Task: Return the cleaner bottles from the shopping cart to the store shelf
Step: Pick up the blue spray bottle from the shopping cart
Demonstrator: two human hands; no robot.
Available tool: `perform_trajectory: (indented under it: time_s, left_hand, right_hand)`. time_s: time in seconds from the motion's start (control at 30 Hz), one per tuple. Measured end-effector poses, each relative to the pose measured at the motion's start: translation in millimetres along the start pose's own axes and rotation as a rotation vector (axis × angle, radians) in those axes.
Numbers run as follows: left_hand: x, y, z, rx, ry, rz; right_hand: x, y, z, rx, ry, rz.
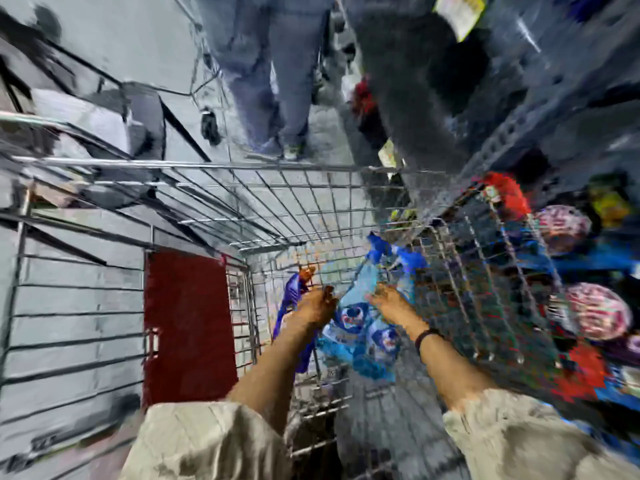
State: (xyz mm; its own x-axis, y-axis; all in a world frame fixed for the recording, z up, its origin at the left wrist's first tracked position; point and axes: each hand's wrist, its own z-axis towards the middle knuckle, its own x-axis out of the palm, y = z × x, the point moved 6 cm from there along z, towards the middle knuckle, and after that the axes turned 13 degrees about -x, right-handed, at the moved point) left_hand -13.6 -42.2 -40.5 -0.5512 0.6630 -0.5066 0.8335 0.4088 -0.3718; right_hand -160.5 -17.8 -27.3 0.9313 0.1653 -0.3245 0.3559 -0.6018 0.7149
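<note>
The picture is heavily blurred. Light-blue cleaner bottles [363, 327] with blue spray tops lie in the wire shopping cart [263, 188]. A purple bottle [289, 299] with an orange cap stands at their left. My left hand [313, 308] is down in the cart, fingers curled against the purple bottle's neck; the grip itself is blurred. My right hand [389, 301] rests with its fingers on the upper part of a light-blue bottle. The store shelf [585, 306] rises along the cart's right side.
A red flap [188, 327] stands in the cart's left part. A person in grey trousers [273, 74] stands beyond the cart's far end. Pink-white packs [595, 311] and red items fill the shelf on the right. Another wire cart [69, 306] sits left.
</note>
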Motion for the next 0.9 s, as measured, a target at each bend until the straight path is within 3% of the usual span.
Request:
perform_trajectory:
  time_s: [0.1, 0.3, 0.4, 0.47, 0.7, 0.9]
  left_hand:
    - [27.4, 5.2, 28.9, -0.044, 0.079, -0.061]
    - [57.4, 16.0, 61.8, -0.050, 0.035, 0.028]
    - [54.6, 21.7, 59.0, -0.070, 0.055, -0.054]
    - [44.2, 27.1, 51.2, -0.065, 0.064, -0.129]
    - [-0.1, -6.1, -53.2, 0.079, 0.161, -0.447]
    - [-20.0, -102.5, -189.9, 0.422, 0.103, -0.404]
  right_hand:
    - [19.4, -18.9, 26.5, 0.058, -0.005, -0.028]
    - [43.5, -34.7, 55.0, 0.047, -0.036, -0.013]
    - [34.0, -35.7, 51.8, 0.077, -0.147, 0.125]
    - [31.3, -31.5, 44.1, 0.087, -0.128, 0.226]
    - [-13.9, 39.6, -43.9, -0.113, -0.106, 0.443]
    - [-113.0, 90.3, -195.2, -0.421, -0.323, 0.477]
